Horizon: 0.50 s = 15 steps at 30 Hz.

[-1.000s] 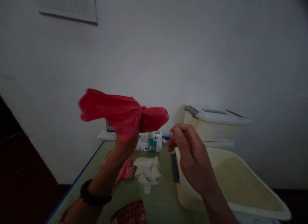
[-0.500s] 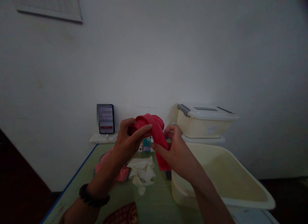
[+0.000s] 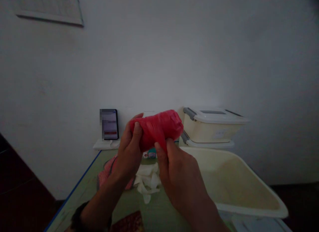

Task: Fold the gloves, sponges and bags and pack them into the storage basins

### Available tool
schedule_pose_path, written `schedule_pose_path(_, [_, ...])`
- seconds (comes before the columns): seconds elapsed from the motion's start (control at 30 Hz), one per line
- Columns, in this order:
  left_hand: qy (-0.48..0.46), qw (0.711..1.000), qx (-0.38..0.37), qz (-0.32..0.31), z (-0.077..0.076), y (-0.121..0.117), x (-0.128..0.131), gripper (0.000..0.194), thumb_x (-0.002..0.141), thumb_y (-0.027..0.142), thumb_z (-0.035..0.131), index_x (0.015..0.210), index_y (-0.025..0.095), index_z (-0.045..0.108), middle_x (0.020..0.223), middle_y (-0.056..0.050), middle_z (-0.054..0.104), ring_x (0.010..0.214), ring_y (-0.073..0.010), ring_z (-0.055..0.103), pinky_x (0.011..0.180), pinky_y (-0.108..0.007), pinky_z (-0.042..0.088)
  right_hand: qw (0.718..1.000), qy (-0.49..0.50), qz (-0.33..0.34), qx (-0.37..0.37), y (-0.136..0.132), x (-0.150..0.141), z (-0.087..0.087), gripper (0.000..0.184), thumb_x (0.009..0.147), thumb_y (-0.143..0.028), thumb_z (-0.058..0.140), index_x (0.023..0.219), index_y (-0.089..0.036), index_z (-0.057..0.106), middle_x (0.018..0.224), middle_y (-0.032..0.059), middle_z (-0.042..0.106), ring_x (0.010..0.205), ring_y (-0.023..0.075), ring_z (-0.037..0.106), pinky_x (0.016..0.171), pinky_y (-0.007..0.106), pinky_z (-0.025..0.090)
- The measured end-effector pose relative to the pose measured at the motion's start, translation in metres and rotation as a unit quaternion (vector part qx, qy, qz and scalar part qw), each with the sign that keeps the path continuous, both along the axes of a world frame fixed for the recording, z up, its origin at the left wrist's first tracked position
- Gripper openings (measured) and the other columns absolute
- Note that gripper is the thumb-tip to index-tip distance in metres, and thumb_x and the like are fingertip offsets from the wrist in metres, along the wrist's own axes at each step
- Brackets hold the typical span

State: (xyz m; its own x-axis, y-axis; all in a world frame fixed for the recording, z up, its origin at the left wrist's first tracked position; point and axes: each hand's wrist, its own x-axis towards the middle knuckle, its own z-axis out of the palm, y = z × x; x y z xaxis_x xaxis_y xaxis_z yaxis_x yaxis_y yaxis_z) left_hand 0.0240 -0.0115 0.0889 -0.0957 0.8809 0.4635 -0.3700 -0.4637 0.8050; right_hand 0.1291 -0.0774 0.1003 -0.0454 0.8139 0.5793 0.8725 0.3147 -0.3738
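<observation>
A roll of red, shiny plastic bags (image 3: 159, 124) is held up in front of me over the table, lying nearly level with its right end slightly higher. My left hand (image 3: 131, 145) grips the left end, thumb across the near side. Below the roll, my right hand (image 3: 176, 169) pinches the loose flap that hangs from it. Under my hands lie crumpled white gloves (image 3: 147, 182), or something like them. A pink cloth with grey edging (image 3: 107, 172) is partly covered by my left forearm. Behind the roll, a teal and white packet (image 3: 150, 154) shows only in part.
A large cream tub (image 3: 249, 210) stands at the right of the green table (image 3: 127, 203). Behind it are stacked lidded storage boxes (image 3: 211, 132). A phone (image 3: 110, 125) leans upright at the back left by the wall. A dark red packet (image 3: 129, 222) lies at the near edge.
The roll has turned from an end-on, looped look to lying sideways. My right hand has shifted down and nearer, now pinching the flap from below. My left hand still holds the roll.
</observation>
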Motion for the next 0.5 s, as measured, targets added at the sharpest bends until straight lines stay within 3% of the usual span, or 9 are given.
schedule_pose_path(0.07, [-0.039, 0.991, -0.028, -0.123, 0.01, -0.007, -0.005, 0.039, 0.084, 0.033, 0.058, 0.122, 0.021, 0.053, 0.105, -0.006, 0.065, 0.095, -0.0199, 0.062, 0.084, -0.031, 0.051, 0.994, 0.061, 0.036, 0.083, -0.002, 0.007, 0.004, 0.03, 0.096, -0.036, 0.03, 0.073, -0.021, 0.042, 0.066, 0.0021, 0.054, 0.058, 0.0171, 0.05, 0.051, 0.029, 0.027])
schedule_pose_path(0.13, [-0.016, 0.97, -0.033, -0.238, 0.015, -0.012, -0.014, 0.046, 0.074, 0.021, 0.068, 0.118, 0.019, 0.057, 0.101, -0.006, 0.068, 0.093, -0.0224, 0.064, 0.084, -0.031, 0.051, 0.981, 0.115, 0.083, 0.129, -0.005, 0.013, 0.008, 0.029, 0.097, -0.028, 0.028, 0.07, -0.022, 0.038, 0.069, 0.0, 0.048, 0.064, 0.0151, 0.048, 0.056, 0.028, 0.03])
schedule_pose_path(0.27, [0.06, 0.898, -0.061, -0.431, 0.007, -0.011, -0.034, 0.042, 0.064, 0.02, 0.074, 0.105, 0.016, 0.067, 0.083, -0.006, 0.072, 0.08, -0.0244, 0.068, 0.076, -0.033, 0.054, 0.966, 0.149, 0.177, 0.112, -0.007, 0.016, 0.015, 0.028, 0.093, -0.017, 0.04, 0.065, -0.019, 0.04, 0.069, -0.0033, 0.04, 0.066, 0.0103, 0.044, 0.06, 0.025, 0.032])
schedule_pose_path(0.37, [0.087, 0.886, -0.059, -0.451, -0.001, -0.005, -0.04, 0.037, 0.06, 0.026, 0.078, 0.095, 0.015, 0.07, 0.079, -0.006, 0.073, 0.075, -0.0229, 0.068, 0.071, -0.031, 0.055, 0.956, 0.179, 0.223, 0.058, -0.006, 0.019, 0.018, 0.028, 0.088, -0.023, 0.054, 0.063, -0.018, 0.045, 0.067, -0.0046, 0.041, 0.063, 0.0085, 0.043, 0.058, 0.023, 0.033])
schedule_pose_path(0.5, [0.107, 0.916, -0.033, -0.385, 0.004, -0.003, -0.036, 0.039, 0.056, 0.02, 0.081, 0.092, 0.015, 0.069, 0.085, -0.006, 0.073, 0.077, -0.0226, 0.066, 0.07, -0.03, 0.053, 0.934, 0.281, 0.221, -0.025, -0.003, 0.032, 0.023, 0.018, 0.081, -0.032, 0.065, 0.071, -0.02, 0.056, 0.069, -0.0051, 0.051, 0.063, 0.0086, 0.046, 0.057, 0.022, 0.037])
